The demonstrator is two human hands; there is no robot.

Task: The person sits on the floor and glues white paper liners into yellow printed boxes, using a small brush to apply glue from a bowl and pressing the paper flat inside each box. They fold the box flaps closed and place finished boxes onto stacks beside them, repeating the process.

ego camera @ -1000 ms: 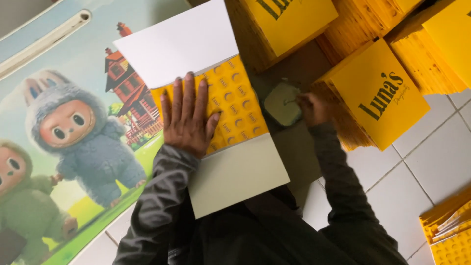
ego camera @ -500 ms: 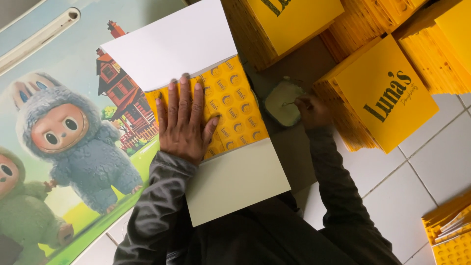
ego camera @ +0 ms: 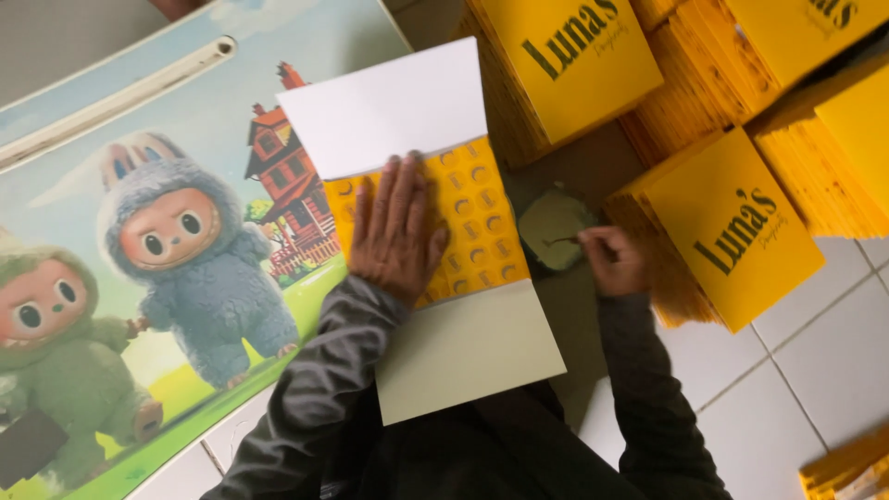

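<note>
- One yellow patterned sheet (ego camera: 468, 218) between two blank flaps; left hand (ego camera: 396, 231) flat on it, grip released
- Right hand (ego camera: 613, 259) clenched on one thin brush (ego camera: 561, 242) over one small dish (ego camera: 554, 229)
- Several yellow stacks (ego camera: 732, 231) beside

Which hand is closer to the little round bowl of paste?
The right hand. It sits right beside the bowl, holding a thin stick that reaches into it. The left hand lies flat on the yellow sheet, farther away.
</note>
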